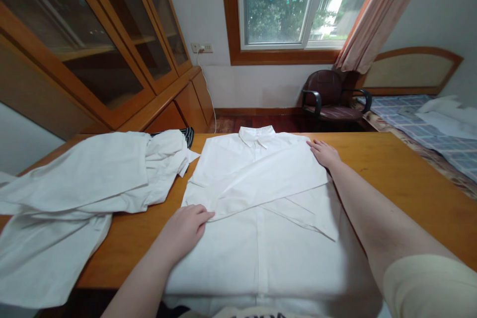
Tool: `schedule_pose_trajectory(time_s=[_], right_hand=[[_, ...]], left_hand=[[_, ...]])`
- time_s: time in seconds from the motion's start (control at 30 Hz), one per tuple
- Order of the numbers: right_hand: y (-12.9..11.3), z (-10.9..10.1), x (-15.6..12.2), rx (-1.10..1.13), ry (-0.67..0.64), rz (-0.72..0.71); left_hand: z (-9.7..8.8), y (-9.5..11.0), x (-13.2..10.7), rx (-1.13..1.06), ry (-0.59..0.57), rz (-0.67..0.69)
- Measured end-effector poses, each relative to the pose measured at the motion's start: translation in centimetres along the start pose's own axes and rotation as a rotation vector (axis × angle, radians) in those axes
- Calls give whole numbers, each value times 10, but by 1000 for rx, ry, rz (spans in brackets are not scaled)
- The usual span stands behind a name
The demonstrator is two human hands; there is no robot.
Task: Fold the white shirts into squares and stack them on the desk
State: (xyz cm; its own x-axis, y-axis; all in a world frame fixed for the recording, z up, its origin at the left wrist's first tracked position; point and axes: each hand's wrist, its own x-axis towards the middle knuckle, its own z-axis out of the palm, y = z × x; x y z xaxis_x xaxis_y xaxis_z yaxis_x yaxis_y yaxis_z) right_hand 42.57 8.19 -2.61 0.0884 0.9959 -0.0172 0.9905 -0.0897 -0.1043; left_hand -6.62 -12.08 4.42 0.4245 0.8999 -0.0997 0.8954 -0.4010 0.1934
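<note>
A white collared shirt (257,246) lies front up before me, its collar at the far end. Both sleeves are folded across its chest, the upper one slanting down to the left. My left hand (190,226) is at that sleeve's lower left end, fingers curled over the cuff edge and the thumb partly hidden. At the right shoulder fold, my right hand (324,153) rests with its fingers spread on the cloth. The shirt's hem hangs over the near table edge.
More white clothing (108,169) is heaped on the wooden table (376,174) at left, with a black striped item (189,135) behind it. A glass-door cabinet (122,35) stands at left. Beyond the table are a chair (330,89) and a bed (428,119).
</note>
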Motion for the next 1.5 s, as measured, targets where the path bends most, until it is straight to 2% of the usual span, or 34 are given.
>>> schedule_pose_trajectory(time_s=[0.07, 0.17, 0.27, 0.4, 0.47, 0.53, 0.63, 0.7, 0.8, 0.87, 1.0, 1.1, 1.2, 1.27, 1.33, 1.4, 1.5], right_hand=[[0, -1, 0, 32, -2, 7], [1, -1, 0, 142, 25, 22], [6, 1, -3, 399, 132, 99], [20, 4, -12, 839, 358, 188], [30, 5, -16, 1003, 392, 227], [36, 5, -21, 1047, 346, 282], [33, 6, -32, 975, 246, 348], [19, 6, -45, 833, 218, 349], [-15, 9, -71, 384, 167, 217], [-38, 12, -86, 169, 114, 132], [-58, 15, -90, -42, 30, 30], [-57, 12, -75, -70, 18, 17], [-58, 7, -60, -56, 16, 18], [-59, 4, -56, -26, 21, 21], [-60, 3, -56, 29, 43, 29], [-58, 2, -57, 106, 84, 41], [-49, 0, -57, 262, 175, 51]], left_hand=[[-1, 2, 2, 3, -19, -28], [5, 6, 7, 38, 11, -23], [22, 5, 11, 60, 50, 11], [42, 1, 14, 50, 21, -9], [47, -2, 14, 37, -5, -21], [48, -5, 13, 20, -24, -18], [48, -8, 14, -1, -44, -8], [49, -9, 16, -4, -52, -10], [49, -9, 20, -3, -69, -18], [48, -9, 25, -7, -83, -21], [44, -11, 37, -37, -113, -19], [32, -14, 50, -68, -157, -44], [13, -13, 67, -125, -205, -72], [2, -9, 81, -163, -196, -116], [-2, -2, 95, -120, -106, -216], [1, 2, 107, -17, 48, -301], [11, -3, 117, 35, 233, -287]])
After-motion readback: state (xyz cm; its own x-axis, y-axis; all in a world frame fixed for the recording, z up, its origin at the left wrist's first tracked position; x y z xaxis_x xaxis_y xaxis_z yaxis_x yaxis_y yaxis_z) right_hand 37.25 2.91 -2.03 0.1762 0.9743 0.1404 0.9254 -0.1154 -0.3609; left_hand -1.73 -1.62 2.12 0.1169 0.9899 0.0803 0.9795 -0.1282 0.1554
